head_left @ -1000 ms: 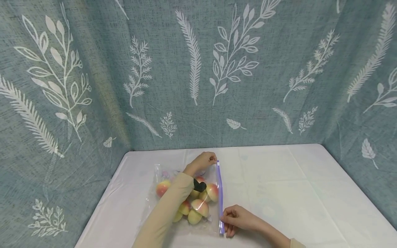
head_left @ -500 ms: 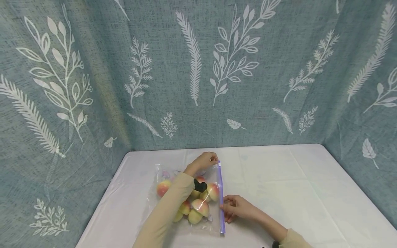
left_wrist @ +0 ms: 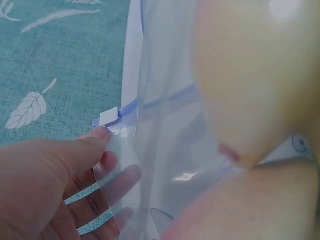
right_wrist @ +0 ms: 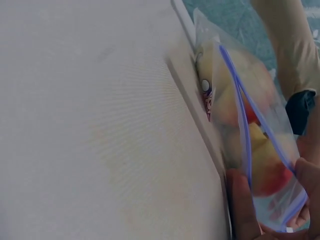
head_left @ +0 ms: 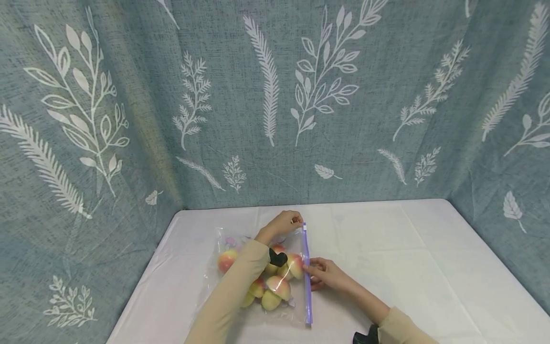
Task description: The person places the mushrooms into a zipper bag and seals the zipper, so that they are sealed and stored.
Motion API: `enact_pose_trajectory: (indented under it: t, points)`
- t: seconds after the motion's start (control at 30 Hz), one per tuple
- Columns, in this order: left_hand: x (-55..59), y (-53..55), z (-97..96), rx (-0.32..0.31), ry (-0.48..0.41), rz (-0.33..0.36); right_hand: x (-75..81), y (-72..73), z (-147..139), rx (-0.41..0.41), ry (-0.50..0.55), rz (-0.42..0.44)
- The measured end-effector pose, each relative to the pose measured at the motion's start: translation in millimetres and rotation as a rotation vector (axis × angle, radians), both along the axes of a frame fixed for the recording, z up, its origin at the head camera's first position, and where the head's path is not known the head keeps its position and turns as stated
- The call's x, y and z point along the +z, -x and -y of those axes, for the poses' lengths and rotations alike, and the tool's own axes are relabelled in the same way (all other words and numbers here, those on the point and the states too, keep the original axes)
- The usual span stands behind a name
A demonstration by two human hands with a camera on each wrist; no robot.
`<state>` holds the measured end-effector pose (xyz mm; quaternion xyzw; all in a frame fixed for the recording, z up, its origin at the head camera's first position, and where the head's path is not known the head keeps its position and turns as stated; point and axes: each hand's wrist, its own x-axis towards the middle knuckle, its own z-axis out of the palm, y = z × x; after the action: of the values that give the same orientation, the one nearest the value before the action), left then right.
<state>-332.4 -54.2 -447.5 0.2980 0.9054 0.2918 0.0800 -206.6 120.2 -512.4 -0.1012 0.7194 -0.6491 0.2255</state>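
Note:
A clear zip bag [head_left: 296, 313] lies on the table, its purple-edged mouth toward the right. Several yellow-and-red, peach-like fruits [head_left: 270, 300] are inside. My left hand [head_left: 283, 222] pinches the bag's far mouth corner. Beside that thumb sits a white slider [left_wrist: 108, 116] in the left wrist view, where fingers show through the plastic. My right hand [head_left: 328, 274] holds the mouth edge about midway along, thumb on one side and fingers on the other. Two purple strips [right_wrist: 245, 130] stand apart in the right wrist view. The left sleeve hides some fruits from the head view.
A white cloth [head_left: 386, 267] covers the table, its far edge against a blue-green leaf-patterned curtain [head_left: 275, 95]. Curtains also hang at both sides. A black device [head_left: 278, 258] is worn on the left wrist, another [head_left: 366, 336] on the right.
My right hand has slid away from the near corner along the purple edge to about its middle. My left hand has stayed at the far corner; the bag has shifted slightly right.

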Motion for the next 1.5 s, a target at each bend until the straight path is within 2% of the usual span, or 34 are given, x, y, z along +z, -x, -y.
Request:
enact_pose_trajectory:
  t: [0.17,0.37,0.63,0.8,1.0,1.1,1.13,1.27,1.33,1.37,1.4,1.43,1.47,1.5]
  points:
    - [-0.1,-0.5,-0.3,0.011,-0.001,0.004,0.4,4.1,2,-0.050,-0.001,0.000]
    - [0.1,0.4,0.4,0.001,0.002,-0.003,-1.4,7.2,5,-0.099,0.052,0.029]
    - [-0.6,2.9,0.9,-0.018,-0.019,0.010,-4.0,8.9,7,-0.109,0.096,0.034]
    - [0.0,2.3,0.6,-0.031,-0.048,0.008,-4.4,9.4,8,-0.113,0.072,0.030]
    - [3.5,-3.3,-0.9,-0.035,-0.052,-0.004,-3.1,10.1,9,-0.119,0.035,0.033]
    - [0.6,0.7,-0.4,-0.037,-0.054,0.017,-3.7,10.7,9,-0.123,0.039,0.034]
    - [-0.2,1.3,-0.1,-0.041,-0.051,-0.004,-3.6,10.7,9,-0.127,0.046,0.037]
    - [-41.8,37.5,4.0,-0.101,-0.070,-0.034,-3.3,9.6,9,-0.147,0.095,0.058]
    - [-72.0,59.6,4.5,-0.114,-0.074,-0.094,-3.2,9.0,10,-0.159,0.114,0.065]
    - [-86.4,71.1,5.2,-0.125,-0.088,-0.095,-3.4,8.8,10,-0.162,0.121,0.068]
    - [-93.2,75.5,4.7,-0.111,-0.078,-0.096,-3.7,8.7,10,-0.165,0.127,0.069]
    - [-101.5,80.7,5.1,-0.117,-0.085,-0.125,-4.0,8.6,10,-0.168,0.130,0.068]
    - [-104.1,82.3,4.7,-0.110,-0.078,-0.130,-4.3,8.6,10,-0.173,0.132,0.068]
    - [-101.9,81.1,4.4,-0.107,-0.083,-0.122,-4.7,8.7,10,-0.178,0.133,0.069]
